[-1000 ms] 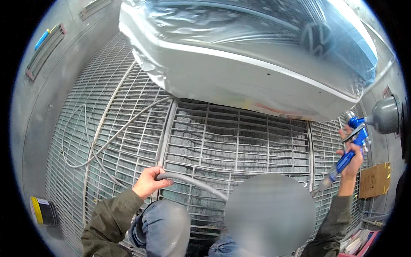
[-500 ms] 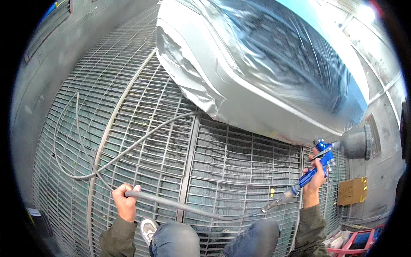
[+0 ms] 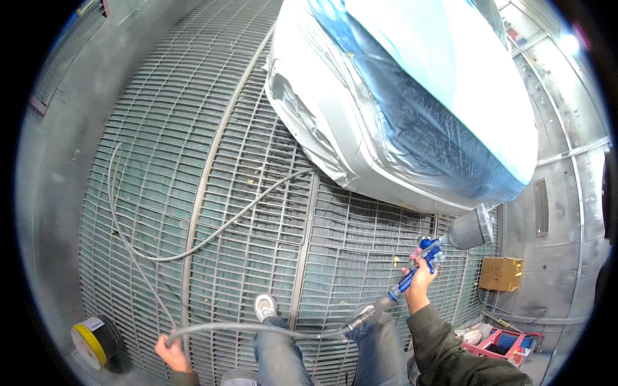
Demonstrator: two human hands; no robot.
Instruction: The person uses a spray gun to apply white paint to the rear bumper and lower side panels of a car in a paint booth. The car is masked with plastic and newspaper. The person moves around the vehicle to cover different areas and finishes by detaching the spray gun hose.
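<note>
Grated booth floor (image 3: 257, 212), masked car (image 3: 412, 96) w/ bare grey panel, no fresh coat visible. Right hand (image 3: 420, 283) grips spray gun (image 3: 421, 264) below bumper; left hand (image 3: 170, 352) closed on hose (image 3: 257, 329). Painting looks unstarted.

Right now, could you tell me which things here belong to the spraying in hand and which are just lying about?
In use:
- blue spray gun, held in the right hand
- grey air hose, held in the left hand
- masked car body

Lying about:
- yellow tape roll
- cardboard box
- red tray
</note>
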